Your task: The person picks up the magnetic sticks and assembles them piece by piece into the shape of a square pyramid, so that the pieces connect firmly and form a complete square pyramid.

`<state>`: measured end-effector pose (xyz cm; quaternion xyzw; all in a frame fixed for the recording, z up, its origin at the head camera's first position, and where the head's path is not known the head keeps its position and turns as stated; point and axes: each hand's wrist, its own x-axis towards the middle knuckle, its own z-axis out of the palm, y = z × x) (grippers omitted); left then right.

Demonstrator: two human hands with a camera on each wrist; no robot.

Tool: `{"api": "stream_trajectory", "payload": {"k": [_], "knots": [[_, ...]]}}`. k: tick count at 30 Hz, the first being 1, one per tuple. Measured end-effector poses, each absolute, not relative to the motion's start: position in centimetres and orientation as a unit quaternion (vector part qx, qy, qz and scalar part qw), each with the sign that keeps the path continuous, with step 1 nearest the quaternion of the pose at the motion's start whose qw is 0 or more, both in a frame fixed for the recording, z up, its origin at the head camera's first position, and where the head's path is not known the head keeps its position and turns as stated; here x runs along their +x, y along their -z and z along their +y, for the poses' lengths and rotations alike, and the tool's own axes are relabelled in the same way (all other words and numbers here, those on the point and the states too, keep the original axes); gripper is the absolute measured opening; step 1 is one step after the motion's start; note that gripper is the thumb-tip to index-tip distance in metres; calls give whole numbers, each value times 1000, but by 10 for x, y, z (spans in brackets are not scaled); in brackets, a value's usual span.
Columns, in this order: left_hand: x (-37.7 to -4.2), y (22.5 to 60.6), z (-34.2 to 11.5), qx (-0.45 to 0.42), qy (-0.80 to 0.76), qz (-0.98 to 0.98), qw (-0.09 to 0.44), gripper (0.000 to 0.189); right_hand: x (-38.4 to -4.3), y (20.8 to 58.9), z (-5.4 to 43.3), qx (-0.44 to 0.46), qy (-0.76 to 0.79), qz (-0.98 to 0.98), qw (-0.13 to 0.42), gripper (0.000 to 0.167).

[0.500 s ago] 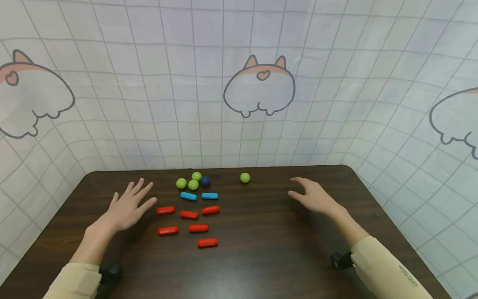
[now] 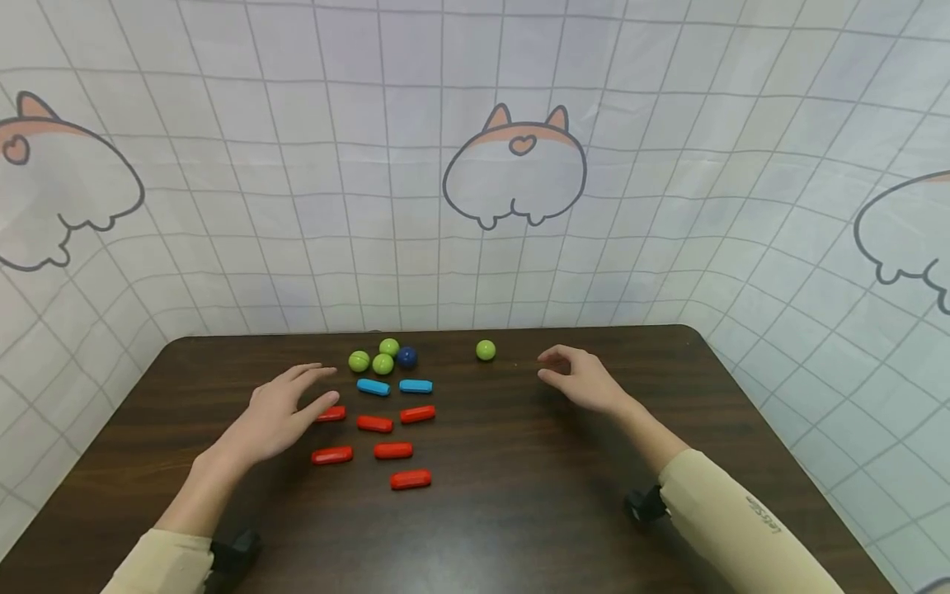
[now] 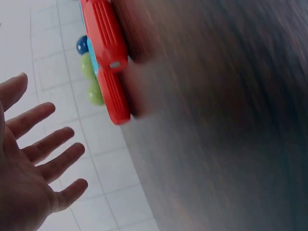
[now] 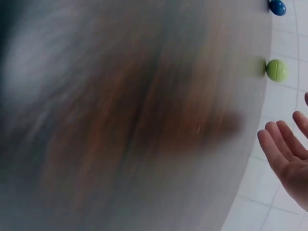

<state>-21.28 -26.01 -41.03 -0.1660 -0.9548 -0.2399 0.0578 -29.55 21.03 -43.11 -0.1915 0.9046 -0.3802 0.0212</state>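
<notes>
My left hand hovers over the left of the table with its fingers extended and nothing in them. It partly covers one red block in the head view. My right hand is held above the right side, fingers slightly bent and thumb apart, also with nothing in it. Closest to it is a lone green ball. Several more red blocks lie in front of two blue blocks. Behind these, green balls sit beside a dark blue ball.
The dark wooden table ends at a pale gridded curtain printed with cartoon animal shapes. A black band is worn on the right wrist, and another on the left.
The left hand has moved right, toward the blocks, and its fingers have drawn closer together. The right hand has come left, toward the lone green ball. The blocks and balls lie as before.
</notes>
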Motion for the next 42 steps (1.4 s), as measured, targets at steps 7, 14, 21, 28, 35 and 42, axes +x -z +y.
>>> {"api": "stream_trajectory", "payload": {"k": [7, 14, 21, 28, 35, 42], "knots": [[-206, 411, -242, -183, 271, -941, 86, 35, -306, 432, 194, -178, 417, 890, 42, 36], [-193, 415, -221, -194, 314, -925, 86, 16, -316, 435, 174, -155, 476, 863, 70, 35], [-181, 412, -202, -212, 345, -912, 59, 9, -326, 436, 158, -142, 492, 857, 58, 33], [-170, 411, -186, -239, 347, -907, -4, 11, -331, 441, 144, -120, 482, 867, 38, 35], [-165, 411, -175, -242, 310, -918, -60, 18, -336, 444, 135, -103, 479, 872, 26, 43], [-163, 413, -172, -260, 290, -918, -76, 22, -341, 444, 127, -100, 488, 866, 33, 46]]}}
